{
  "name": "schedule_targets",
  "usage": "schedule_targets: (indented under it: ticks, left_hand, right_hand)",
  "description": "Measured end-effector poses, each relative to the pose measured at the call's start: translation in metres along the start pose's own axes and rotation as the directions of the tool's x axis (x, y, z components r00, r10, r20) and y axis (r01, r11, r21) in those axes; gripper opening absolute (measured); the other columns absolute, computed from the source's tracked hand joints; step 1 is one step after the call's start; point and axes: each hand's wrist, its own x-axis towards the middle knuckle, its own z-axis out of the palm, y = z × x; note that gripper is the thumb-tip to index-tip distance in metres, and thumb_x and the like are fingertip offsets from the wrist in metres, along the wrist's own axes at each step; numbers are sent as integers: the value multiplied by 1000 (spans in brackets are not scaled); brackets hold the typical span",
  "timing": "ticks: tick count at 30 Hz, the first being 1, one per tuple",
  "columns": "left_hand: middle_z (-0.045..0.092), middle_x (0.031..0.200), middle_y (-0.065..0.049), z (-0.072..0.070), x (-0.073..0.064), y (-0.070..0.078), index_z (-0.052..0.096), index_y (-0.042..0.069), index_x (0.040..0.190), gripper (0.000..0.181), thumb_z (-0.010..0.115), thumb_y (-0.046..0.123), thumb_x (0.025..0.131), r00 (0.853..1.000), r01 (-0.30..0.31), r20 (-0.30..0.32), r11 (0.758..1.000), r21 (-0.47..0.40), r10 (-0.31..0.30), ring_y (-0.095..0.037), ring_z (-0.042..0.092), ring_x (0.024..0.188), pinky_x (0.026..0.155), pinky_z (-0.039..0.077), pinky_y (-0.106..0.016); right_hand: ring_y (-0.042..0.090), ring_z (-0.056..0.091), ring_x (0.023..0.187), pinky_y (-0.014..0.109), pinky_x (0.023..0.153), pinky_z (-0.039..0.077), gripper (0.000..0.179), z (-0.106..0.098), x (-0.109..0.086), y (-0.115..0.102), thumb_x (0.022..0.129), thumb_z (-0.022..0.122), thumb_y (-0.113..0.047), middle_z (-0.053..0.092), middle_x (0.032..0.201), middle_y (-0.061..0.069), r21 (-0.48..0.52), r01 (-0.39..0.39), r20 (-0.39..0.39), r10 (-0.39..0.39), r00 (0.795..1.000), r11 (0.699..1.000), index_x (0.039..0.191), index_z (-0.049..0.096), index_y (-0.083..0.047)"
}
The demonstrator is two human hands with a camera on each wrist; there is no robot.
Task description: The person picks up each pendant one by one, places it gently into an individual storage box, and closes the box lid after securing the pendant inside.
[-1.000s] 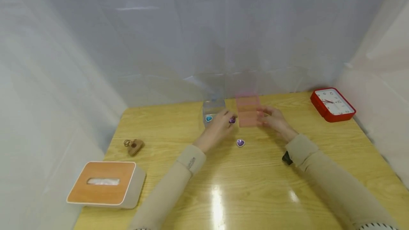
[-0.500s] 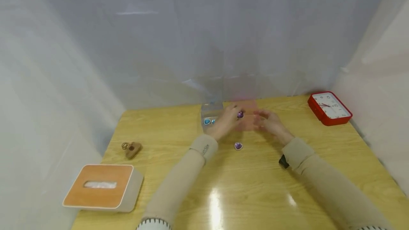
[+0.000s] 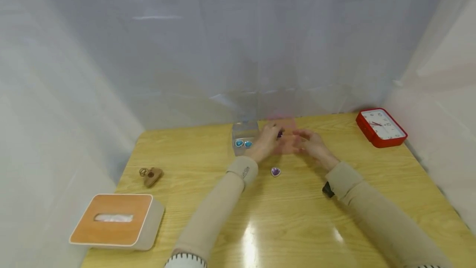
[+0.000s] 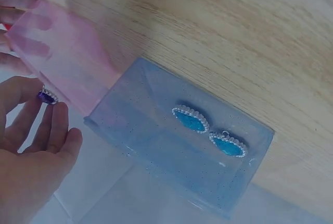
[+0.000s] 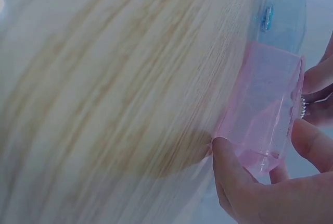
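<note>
Between its thumb and fingers, my left hand [image 3: 265, 140] pinches a purple gem with a beaded silver rim [image 4: 48, 97], over the open top of a clear pink box [image 5: 260, 101]. My right hand [image 3: 311, 144] grips the right end of that box, fingers spread around its side. Touching the pink box on the left stands a clear blue box [image 4: 143, 96]. Inside it lie two turquoise gems with silver rims, one [image 4: 191, 120] beside the other [image 4: 228, 145]. A purple heart-shaped gem [image 3: 275, 171] lies on the table in front of the pink box.
A tissue box [image 3: 117, 220] stands at the front left of the wooden table [image 3: 290, 226], with a small brown wooden object [image 3: 153, 176] behind it. At the back right sits a red clock [image 3: 382, 127]. Something black [image 3: 328, 190] shows beside the right sleeve.
My left hand has carried the purple gem rightward from beside the blue box to over the pink box. The right hand has stayed at the pink box. The head view has shifted slightly.
</note>
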Motion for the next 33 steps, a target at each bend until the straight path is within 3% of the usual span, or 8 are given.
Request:
schedule_targets:
  ticks: [8,11,16,21,27,30,33]
  left_hand:
    - [74,124,-8,1,7,-1,72,8,127,26,70,11,101,1000,-22,16,998,64,21,-23,70,116,101,61,-31]
    - [73,128,-5,3,9,-1,74,13,127,26,70,16,101,1000,-3,14,988,155,1,-21,67,120,107,58,-35]
    - [75,130,4,5,13,0,76,25,122,24,72,33,100,999,38,-12,952,305,-36,-20,56,126,114,46,-45]
    - [78,118,7,7,13,-1,78,26,116,20,74,35,98,999,48,-5,944,326,-49,-18,56,116,109,44,-42]
    - [78,121,7,9,13,-2,78,27,118,22,74,32,97,998,52,25,939,341,-65,-18,57,115,106,46,-39]
    - [77,124,6,8,15,-2,77,26,121,24,74,29,97,996,53,47,940,336,-72,-18,58,117,106,47,-38]
    - [77,126,6,7,18,-1,76,26,122,24,73,29,99,996,50,58,943,329,-73,-19,58,120,107,49,-39]
  right_hand:
    - [35,56,136,34,107,59,57,-1,1,-2,105,54,3,39,165,25,-31,-2,-3,2,1000,1000,159,38,2]
    - [35,56,136,35,108,59,57,-1,1,-2,105,54,3,38,166,24,-37,-4,-1,4,1000,999,159,37,2]
    - [39,51,142,38,113,56,58,-1,0,-2,105,53,3,35,168,24,-17,-14,8,15,1000,1000,160,35,2]
    - [33,56,137,37,113,56,58,-1,0,0,106,54,1,35,168,25,-13,-14,11,14,1000,1000,160,35,2]
    - [13,63,116,37,112,57,59,-1,0,3,105,55,1,37,166,25,-9,-16,16,16,1000,1000,161,35,2]
    - [13,63,115,36,110,58,58,-1,1,3,105,54,1,38,165,25,-16,-12,8,12,1000,1000,160,36,2]
    - [20,62,122,36,110,58,57,-1,2,1,105,53,1,38,166,25,-23,-4,1,4,1000,1000,159,37,3]
